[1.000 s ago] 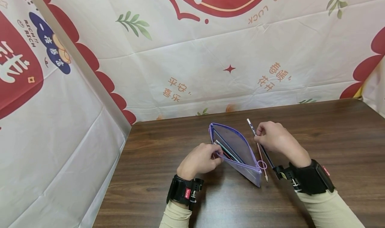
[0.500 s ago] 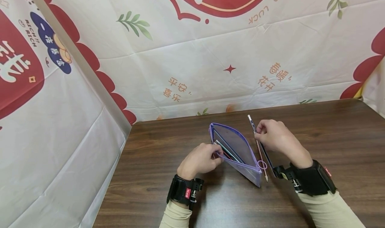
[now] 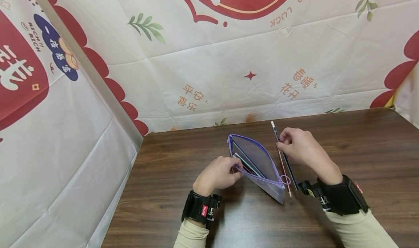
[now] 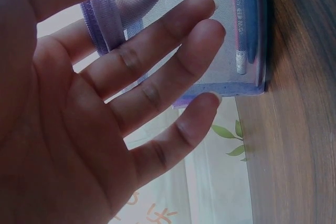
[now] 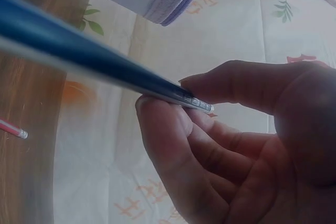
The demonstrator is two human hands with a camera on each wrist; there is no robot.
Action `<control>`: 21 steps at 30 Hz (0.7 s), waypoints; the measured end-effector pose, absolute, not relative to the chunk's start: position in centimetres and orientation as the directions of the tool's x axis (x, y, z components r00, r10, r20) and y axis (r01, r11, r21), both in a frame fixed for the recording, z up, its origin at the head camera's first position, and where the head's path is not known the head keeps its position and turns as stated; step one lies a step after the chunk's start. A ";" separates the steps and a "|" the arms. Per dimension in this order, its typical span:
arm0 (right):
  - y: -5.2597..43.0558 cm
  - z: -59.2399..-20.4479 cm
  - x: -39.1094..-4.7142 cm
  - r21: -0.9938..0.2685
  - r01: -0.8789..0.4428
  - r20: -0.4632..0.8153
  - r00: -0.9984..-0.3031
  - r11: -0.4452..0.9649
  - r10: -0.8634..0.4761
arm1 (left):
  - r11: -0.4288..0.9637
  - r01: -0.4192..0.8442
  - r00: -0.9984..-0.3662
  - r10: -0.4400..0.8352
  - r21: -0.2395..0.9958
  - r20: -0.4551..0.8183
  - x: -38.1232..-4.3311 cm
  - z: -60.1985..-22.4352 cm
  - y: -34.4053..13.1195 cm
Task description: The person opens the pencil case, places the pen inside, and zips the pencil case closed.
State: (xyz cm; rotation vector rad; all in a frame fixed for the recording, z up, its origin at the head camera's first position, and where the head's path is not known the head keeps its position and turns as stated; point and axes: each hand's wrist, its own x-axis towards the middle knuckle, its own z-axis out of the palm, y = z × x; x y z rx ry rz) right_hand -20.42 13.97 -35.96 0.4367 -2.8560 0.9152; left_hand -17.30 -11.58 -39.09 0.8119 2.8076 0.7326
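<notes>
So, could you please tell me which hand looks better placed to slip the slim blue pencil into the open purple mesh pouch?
Probably the right hand: it pinches the slim blue pencil beside the purple mesh pouch, while the left hand holds the pouch's rim.

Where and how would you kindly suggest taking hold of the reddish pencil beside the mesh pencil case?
I'd pinch the reddish pencil around mid-shaft, from above and slightly right: it is slim and straight, the mesh pencil case crowds its left, and the purple loop appears to overlap its nearer part. The dark-blue pencil in the right hand should probably clear first.
</notes>
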 end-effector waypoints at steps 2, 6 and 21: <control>14.0 -35.9 -20.4 -0.552 -0.304 0.197 -0.952 0.777 -0.233 | 0.737 0.469 -0.847 0.531 0.487 0.011 -17.3 -39.1 -11.6; 14.0 -35.7 -20.3 -0.555 -0.308 0.215 -0.950 0.773 -0.224 | 0.734 0.476 -0.844 0.536 0.484 0.018 -17.3 -39.1 -11.6; 13.9 -35.2 -19.8 -0.563 -0.329 0.276 -0.940 0.758 -0.203 | 0.734 0.484 -0.842 0.539 0.475 0.024 -17.3 -39.1 -11.6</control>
